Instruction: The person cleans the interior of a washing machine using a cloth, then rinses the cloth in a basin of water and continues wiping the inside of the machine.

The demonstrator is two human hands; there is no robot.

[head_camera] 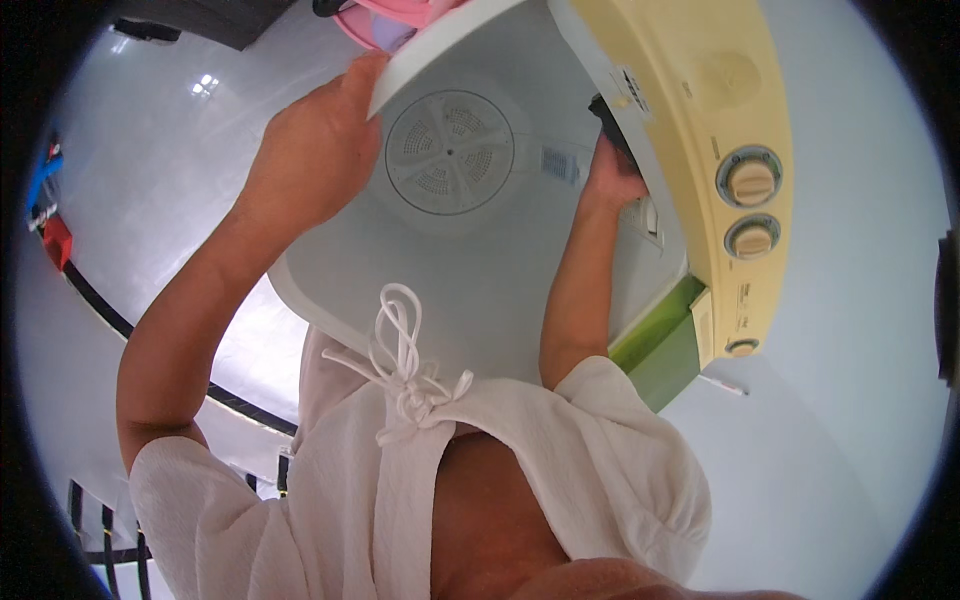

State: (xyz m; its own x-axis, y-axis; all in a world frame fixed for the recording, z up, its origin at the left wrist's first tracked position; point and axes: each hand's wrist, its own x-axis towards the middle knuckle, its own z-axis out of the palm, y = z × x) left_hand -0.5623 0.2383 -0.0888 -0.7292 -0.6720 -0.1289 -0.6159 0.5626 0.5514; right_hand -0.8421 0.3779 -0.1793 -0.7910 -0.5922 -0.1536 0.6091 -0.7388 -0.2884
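Observation:
Before me is a top-loading washing machine with its tub (465, 285) uncovered. A round pulsator (450, 152) with perforated sections sits at the tub's bottom. My left hand (322, 150) grips the white tub rim (442, 45) at the far left side. Inside the tub, my right hand (615, 176) is up against the right wall, below the control panel. It holds a black object (613, 127), partly hidden by the rim and too dark to identify. A white fitting (643, 220) on the tub wall lies just beside that hand.
A yellowed control panel (675, 127) with dial knobs (751, 182) runs along the right. The machine's green side (664, 360) shows below it. A pink plastic item (360, 26) is beyond the rim. Red cloth-like material (57, 241) lies far left, near a black strip (97, 300).

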